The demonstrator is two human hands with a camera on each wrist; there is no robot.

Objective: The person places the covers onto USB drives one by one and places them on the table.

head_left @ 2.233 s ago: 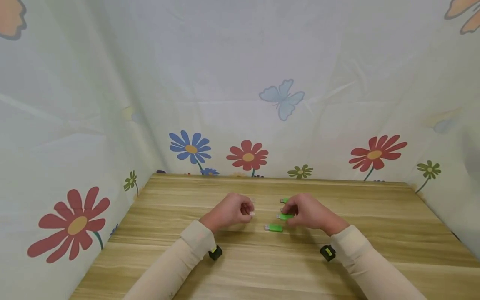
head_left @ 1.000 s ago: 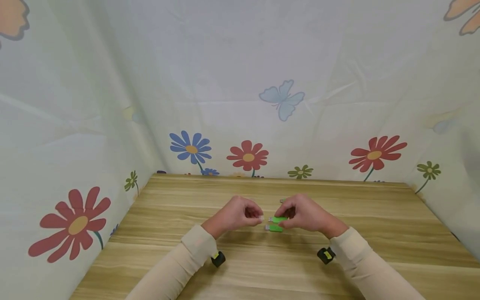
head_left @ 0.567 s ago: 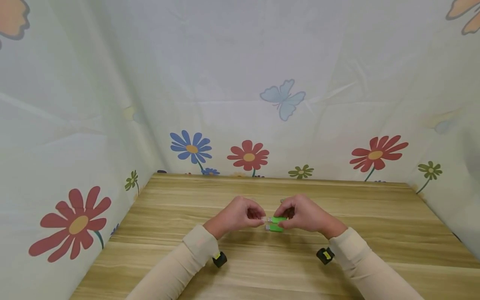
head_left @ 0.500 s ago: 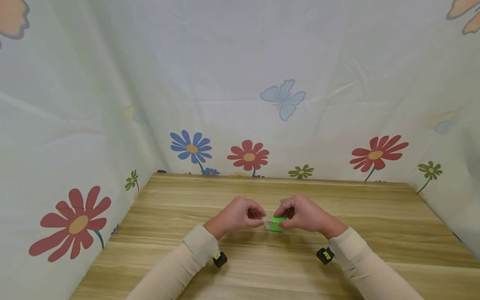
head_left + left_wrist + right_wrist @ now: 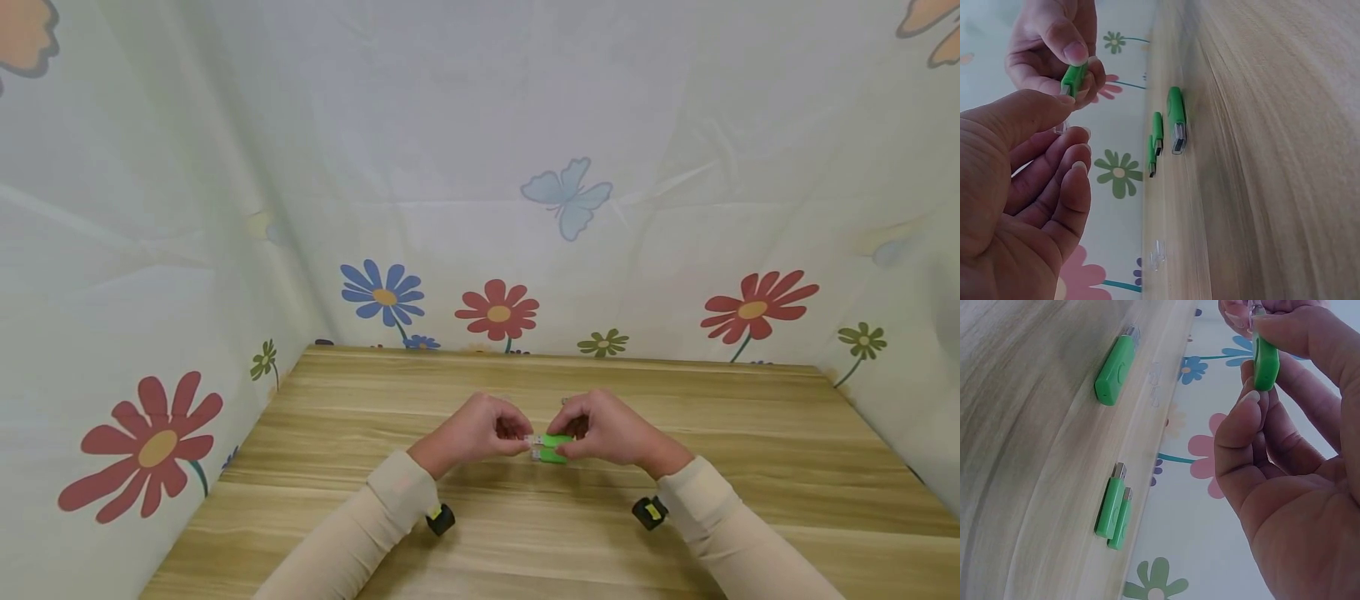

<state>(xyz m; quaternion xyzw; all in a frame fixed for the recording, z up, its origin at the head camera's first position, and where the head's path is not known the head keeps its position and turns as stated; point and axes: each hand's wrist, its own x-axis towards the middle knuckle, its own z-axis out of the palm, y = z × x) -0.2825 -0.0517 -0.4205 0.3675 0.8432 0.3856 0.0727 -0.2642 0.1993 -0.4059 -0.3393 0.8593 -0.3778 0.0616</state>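
My right hand [image 5: 611, 429] pinches a green USB stick [image 5: 1265, 365] between thumb and fingers, its metal plug pointing toward my left hand [image 5: 480, 429]. The left thumb and fingertips pinch a small clear plastic cap [image 5: 1060, 127], partly hidden by the thumb. In the left wrist view the cap lines up with the plug's end, right at its tip. Below the hands a second green USB stick [image 5: 1116, 370] lies on the table with a clear cap over its plug. Two more green sticks, a nearer one [image 5: 1110, 506] and a farther one [image 5: 1121, 519], lie side by side with bare metal plugs.
Two loose clear caps [image 5: 1160, 250] lie on the wood-grain table [image 5: 517, 533], toward its back. A flower-printed white curtain [image 5: 637, 183] rises behind the table and along both sides. Each wrist carries a small black camera [image 5: 440, 519].
My right hand has lifted its green USB stick and moved it left. My left hand has moved right with the clear cap, and cap and plug have come together.
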